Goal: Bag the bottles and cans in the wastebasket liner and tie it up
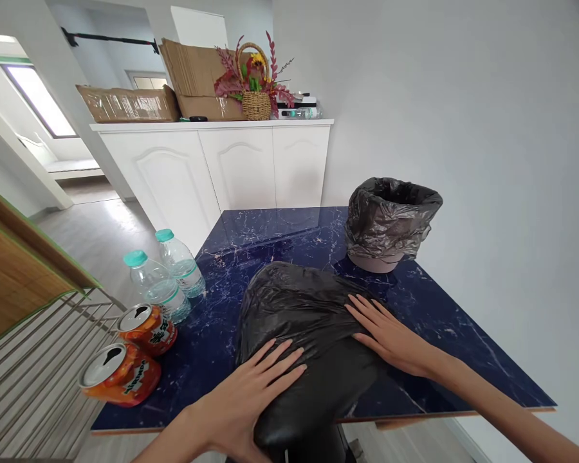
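A black plastic garbage bag [294, 299] is spread over the near middle of the table, its lower end hanging past the front edge. My left hand [253, 386] rests on the bag's left side with its fingers stretched apart. On the bag's upper right side lies my right hand [390, 334], palm down, fingers extended. Neither hand is closed around the plastic. Whether something lies under the bag cannot be seen. Beyond my right hand stands an upright trash bin [381, 260], lined with another black bag [390, 222] folded over its rim.
Two orange soda cans [147, 370] and two clear plastic bottles [174, 283] with teal caps line the left edge of the dark blue marbled table [275, 235]. A metal wire rack [43, 386] is at left. Behind, a white cabinet [241, 167] carries cardboard boxes and a flower basket [257, 106].
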Tool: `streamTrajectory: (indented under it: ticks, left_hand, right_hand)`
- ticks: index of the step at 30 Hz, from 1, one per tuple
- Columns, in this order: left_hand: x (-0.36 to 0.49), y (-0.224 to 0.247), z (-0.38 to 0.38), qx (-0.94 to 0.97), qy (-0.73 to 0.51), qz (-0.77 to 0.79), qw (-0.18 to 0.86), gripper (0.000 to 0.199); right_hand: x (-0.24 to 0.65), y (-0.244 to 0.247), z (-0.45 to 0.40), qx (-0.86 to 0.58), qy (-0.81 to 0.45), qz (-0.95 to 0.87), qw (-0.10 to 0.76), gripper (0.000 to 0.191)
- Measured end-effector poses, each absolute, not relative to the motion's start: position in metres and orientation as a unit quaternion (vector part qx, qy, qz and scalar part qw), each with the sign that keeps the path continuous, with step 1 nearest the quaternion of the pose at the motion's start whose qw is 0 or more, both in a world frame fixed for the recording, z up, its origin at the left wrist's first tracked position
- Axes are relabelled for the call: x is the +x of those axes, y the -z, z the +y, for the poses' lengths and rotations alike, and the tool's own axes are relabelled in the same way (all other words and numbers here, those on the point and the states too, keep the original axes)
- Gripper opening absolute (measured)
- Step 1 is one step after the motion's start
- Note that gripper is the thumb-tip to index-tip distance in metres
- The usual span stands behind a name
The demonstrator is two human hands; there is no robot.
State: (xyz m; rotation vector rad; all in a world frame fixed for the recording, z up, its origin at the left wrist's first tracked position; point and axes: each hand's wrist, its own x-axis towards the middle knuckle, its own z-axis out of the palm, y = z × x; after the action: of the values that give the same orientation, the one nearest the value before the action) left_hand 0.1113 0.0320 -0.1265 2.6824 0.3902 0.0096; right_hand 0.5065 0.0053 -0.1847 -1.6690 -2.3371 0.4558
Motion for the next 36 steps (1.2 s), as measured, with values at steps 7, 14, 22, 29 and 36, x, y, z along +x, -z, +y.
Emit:
streamTrajectory:
  ticks: [7, 14, 22, 29, 36]
  left_hand:
    - [0.09, 0.129, 0.021, 0.949, -0.041, 0.207, 0.233, 0.084]
    - [0.086, 0.104, 0.034, 0.817, -0.24, 0.416, 0.319, 0.036]
    - [0.126, 0.059, 0.113, 0.807, -0.274, 0.515, 0.091, 0.043]
    - [0.189, 0.084, 0.087, 0.955, -0.185, 0.23, -0.04, 0.055]
    - [0.214, 0.158, 0.122, 0.964, -0.087, 0.248, 0.037, 0.068]
  right_hand:
    - [0.501, 0.146, -0.024, -0.516, -0.227, -0.808, 0.168, 0.076]
    - [0.5, 0.148, -0.049, -0.51, -0.29, -0.79, 0.179, 0.075]
    - [0.486, 0.16, 0.0, -0.634, -0.278, -0.654, 0.305, 0.035]
    - [0.465, 0.164, 0.006, -0.679, -0.156, -0.643, 0.32, 0.045]
    - [0.426, 0.172, 0.011, -0.549, 0.032, -0.804, 0.228, 0.058]
